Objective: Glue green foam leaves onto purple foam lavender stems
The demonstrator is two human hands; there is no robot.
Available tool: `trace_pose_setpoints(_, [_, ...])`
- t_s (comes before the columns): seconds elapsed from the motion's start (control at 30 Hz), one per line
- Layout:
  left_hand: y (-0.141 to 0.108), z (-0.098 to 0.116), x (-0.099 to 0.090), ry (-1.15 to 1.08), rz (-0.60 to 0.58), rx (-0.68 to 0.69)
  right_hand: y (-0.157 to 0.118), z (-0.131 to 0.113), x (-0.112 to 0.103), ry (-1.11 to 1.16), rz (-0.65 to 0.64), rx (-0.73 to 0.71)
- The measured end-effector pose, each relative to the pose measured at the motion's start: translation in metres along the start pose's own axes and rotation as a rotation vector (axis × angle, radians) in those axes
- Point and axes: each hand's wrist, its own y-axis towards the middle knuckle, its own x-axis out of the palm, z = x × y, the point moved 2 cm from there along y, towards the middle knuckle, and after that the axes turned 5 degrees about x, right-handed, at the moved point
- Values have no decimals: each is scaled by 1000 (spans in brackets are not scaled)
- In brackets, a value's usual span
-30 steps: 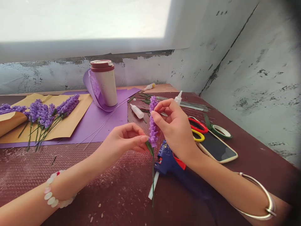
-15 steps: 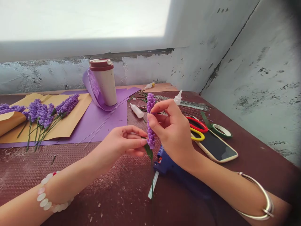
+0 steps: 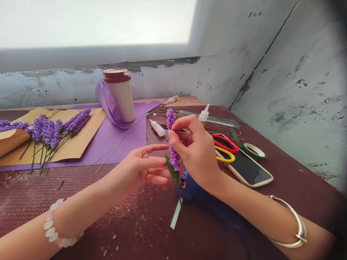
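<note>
A purple flower stalk stands nearly upright near the middle of the view. Thumb and forefinger of my right hand pinch its upper part. Below the blossoms hangs a green leaf, with a thin green stem running down from it. My left hand is beside the stalk on its left, fingers spread, fingertips close to the leaf; whether they touch it is unclear. Under my right hand lies a blue glue gun, partly hidden, with a clear glue stick out of its back.
Purple flowers lie on brown paper at left. A lidded cup stands on purple paper. Glue bottles, wires, scissors, a phone and green tape lie at right.
My left fingers have let go of the leaf and spread apart. The flower stalk has tilted slightly, its lower end shifting right. My right hand has moved slightly left, still pinching the stalk.
</note>
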Motion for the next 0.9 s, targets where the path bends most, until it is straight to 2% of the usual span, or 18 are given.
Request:
trace_pose_setpoints(0.2, [2, -5, 1, -12, -87, -47, 2, 0, -1, 5, 20, -2])
trace_pose_setpoints(0.7, [4, -11, -2, 146, 6, -54, -3, -2, 4, 17, 29, -6])
trace_pose_setpoints(0.9, [4, -8, -1, 244, -37, -49, -3, -1, 5, 83, -1, 17])
